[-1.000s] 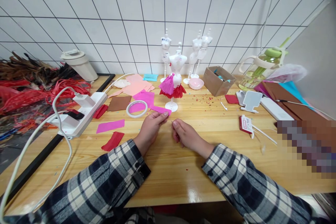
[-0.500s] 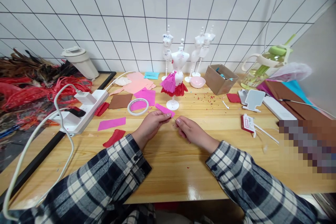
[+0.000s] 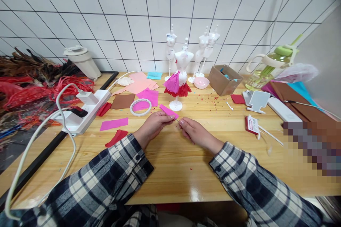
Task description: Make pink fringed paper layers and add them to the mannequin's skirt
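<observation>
A magenta paper strip (image 3: 167, 110) is pinched in my left hand (image 3: 151, 127), between thumb and fingers, its far end slanting up to the left. Close by on the right, my right hand (image 3: 195, 132) has its fingers closed on a thin needle-like piece (image 3: 176, 120), which reaches to the strip's near end; it is too small to name surely. Just beyond my hands stands a small white dress form (image 3: 183, 59), upright on its round base. It wears a red ruffled paper skirt (image 3: 184, 90) with a gathered magenta paper piece (image 3: 172, 83) over one side.
Left of my hands lie a tape roll (image 3: 131, 110), another magenta strip (image 3: 114, 124), red paper (image 3: 116, 138) and a brown sheet (image 3: 123, 101). Behind are more dress forms (image 3: 171, 48), a pink bowl (image 3: 201, 83) and a cardboard box (image 3: 223, 84). A power strip (image 3: 80, 120) sits at left.
Both hands stay almost in place, still holding the strip and the thin piece. The whole view has shifted slightly.
</observation>
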Demonstrator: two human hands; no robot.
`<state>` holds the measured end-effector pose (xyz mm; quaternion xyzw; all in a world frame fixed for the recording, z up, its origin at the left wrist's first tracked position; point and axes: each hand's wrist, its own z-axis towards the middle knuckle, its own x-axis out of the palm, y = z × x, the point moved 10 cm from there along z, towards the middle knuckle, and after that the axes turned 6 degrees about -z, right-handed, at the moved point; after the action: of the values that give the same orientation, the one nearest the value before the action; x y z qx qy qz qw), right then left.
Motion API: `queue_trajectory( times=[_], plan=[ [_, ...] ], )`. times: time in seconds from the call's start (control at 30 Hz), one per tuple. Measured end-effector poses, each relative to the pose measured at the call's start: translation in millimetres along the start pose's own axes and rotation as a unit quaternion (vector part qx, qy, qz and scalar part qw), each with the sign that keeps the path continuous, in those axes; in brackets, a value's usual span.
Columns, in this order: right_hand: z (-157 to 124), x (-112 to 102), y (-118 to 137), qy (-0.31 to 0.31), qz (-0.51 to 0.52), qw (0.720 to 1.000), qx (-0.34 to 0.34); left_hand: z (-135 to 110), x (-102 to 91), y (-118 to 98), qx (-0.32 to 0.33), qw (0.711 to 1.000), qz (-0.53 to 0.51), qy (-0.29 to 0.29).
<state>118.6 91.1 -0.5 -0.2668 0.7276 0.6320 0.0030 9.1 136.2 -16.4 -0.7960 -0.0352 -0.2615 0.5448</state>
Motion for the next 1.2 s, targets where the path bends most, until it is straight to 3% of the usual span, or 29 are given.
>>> queue_trajectory(
  times=[0.5,0.73,0.9,1.2],
  plan=[
    [2.4,0.0,0.8,0.006,-0.024,0.999,-0.042,-1.1,-0.4,-2.3,0.001,1.0,-0.014,-0.005],
    [-0.1,-2.8,-1.9,-0.049,-0.066,0.996,-0.028,-0.8,-1.5,-4.0,0.028,0.999,-0.034,-0.028],
    [1.3,3.2,-5.7,-0.042,-0.038,0.998,-0.028,-3.1,0.7,-7.4,0.057,0.997,-0.037,-0.037],
    [0.2,-0.3,0.4,-0.036,-0.024,0.999,-0.022,-2.6,3.5,-2.5,0.033,0.999,-0.019,-0.023]
  ],
)
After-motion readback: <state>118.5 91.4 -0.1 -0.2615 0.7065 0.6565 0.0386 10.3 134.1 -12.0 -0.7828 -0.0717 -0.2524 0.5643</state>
